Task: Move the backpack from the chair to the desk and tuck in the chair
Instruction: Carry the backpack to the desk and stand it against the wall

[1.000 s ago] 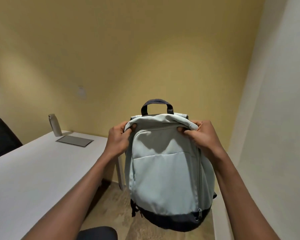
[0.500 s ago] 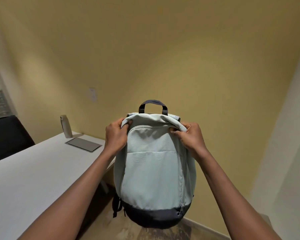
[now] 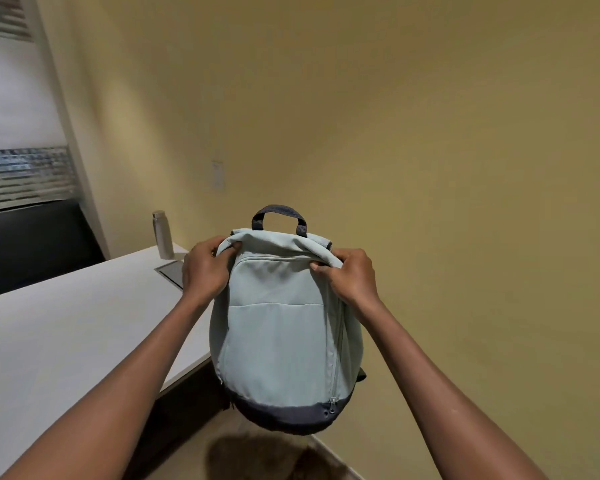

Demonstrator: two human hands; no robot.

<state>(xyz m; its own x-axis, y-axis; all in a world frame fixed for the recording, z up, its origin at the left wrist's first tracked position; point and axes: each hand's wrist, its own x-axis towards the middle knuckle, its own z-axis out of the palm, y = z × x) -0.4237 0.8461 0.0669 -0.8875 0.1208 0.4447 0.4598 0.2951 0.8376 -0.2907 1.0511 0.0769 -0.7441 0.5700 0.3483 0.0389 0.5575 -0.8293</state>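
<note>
1. Both sets of fingers are closed on cloth: left hand (image 3: 204,271) pinches the upper left corner of the backpack (image 3: 284,327), right hand (image 3: 350,275) pinches the upper right corner, thumbs in front, the other fingers curled behind the top fold.

2. Held that way, the backpack hangs upright in mid-frame, clear of everything. Its dark handle (image 3: 279,216) stands free on top, and its dark base is low in the frame, above the floor.

3. What has changed: a second ago the backpack hung over bare floor with the desk (image 3: 66,334) well off to the left. Now its left side overlaps the desk's right edge in the picture, and the base looks a little higher. My grip is as it was.

4. My view has swung left too. A window blind now shows at upper left, with a dark chair back (image 3: 32,244) under it.

5. At the desk's far end stand a bottle (image 3: 163,239) and a flat grey panel (image 3: 172,271), both partly behind my left hand.

6. I judge the lift done and the carry about halfway. The base still hangs below the desktop, so it must rise and go further left before I set it down.

7. The near desktop is bare, so I would land there, short of the bottle.

8. Tucking in the chair is not yet begun, and the chair I took the backpack from is out of view.
</note>
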